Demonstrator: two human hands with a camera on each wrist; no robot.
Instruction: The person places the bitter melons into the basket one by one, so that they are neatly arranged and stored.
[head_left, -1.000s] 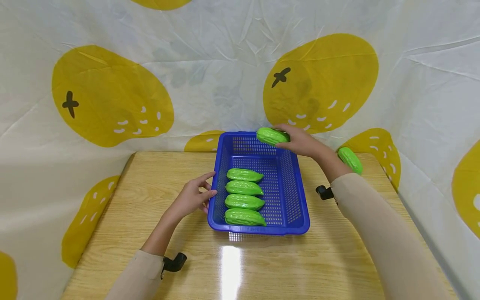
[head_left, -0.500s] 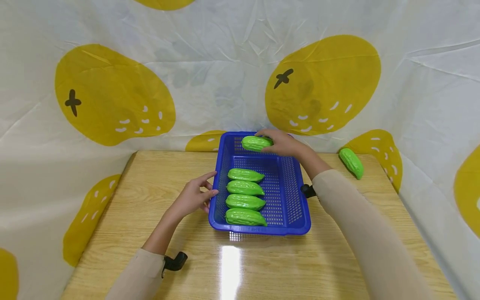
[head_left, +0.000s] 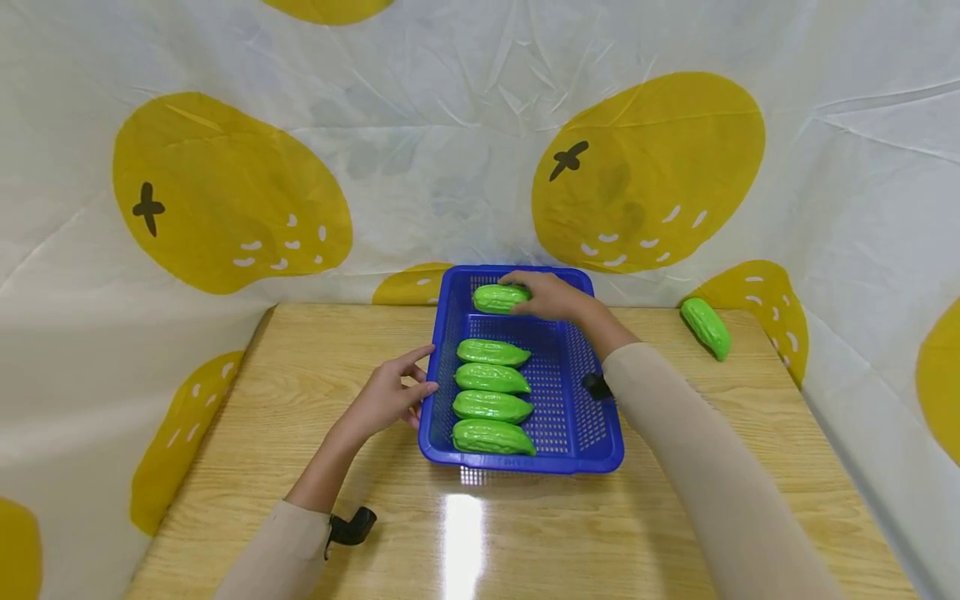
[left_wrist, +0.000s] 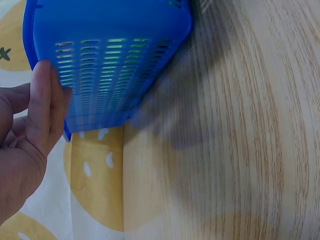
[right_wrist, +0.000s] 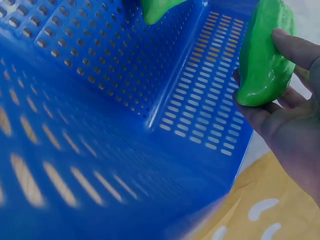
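A green bitter melon (head_left: 498,298) is in my right hand (head_left: 551,297), which grips it above the far end of the blue plastic basket (head_left: 517,463). In the right wrist view, the thumb lies along one side of this bitter melon (right_wrist: 267,55) and the fingers curl behind it. Several more bitter melons (head_left: 491,379) lie side by side in a column along the basket's left part. My left hand (head_left: 386,396) touches the basket's left rim with extended thumb and index finger. Its fingers (left_wrist: 39,107) meet the outside of the rim in the left wrist view.
Another bitter melon (head_left: 706,328) lies on the wooden table (head_left: 322,350) near its far right corner. A white cloth (head_left: 420,183) with yellow fruit prints hangs close behind the basket and along both sides.
My right hand has carried its bitter melon left and down, from over the far right corner of the basket toward its far left end. The left hand has stayed at the rim.
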